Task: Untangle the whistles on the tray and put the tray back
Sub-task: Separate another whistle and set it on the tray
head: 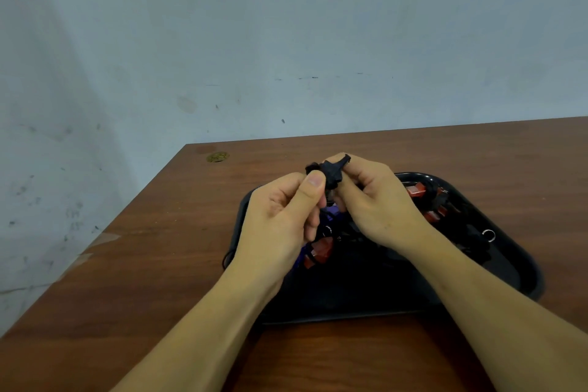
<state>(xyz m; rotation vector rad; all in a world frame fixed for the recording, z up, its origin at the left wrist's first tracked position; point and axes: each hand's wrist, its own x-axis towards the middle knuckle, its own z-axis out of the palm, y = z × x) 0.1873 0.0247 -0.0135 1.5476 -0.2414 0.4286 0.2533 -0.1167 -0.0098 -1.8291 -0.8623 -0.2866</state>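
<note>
Pinching a black whistle [332, 170] — both hands, left hand [280, 216] and right hand [378, 200] — above the tray [509, 251].

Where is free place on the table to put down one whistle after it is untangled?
Bare table lies left of the black tray, up to the brass fitting, and behind the tray toward the wall. The tray is crowded with red whistles and cords; both hands, left hand and right hand, hold a black whistle above it.

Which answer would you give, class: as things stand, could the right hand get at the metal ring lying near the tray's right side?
Probably yes. The metal ring lies uncovered in the tray, right of the right hand. But that hand and the left hand both grip a black whistle, so it must let go first.
</note>
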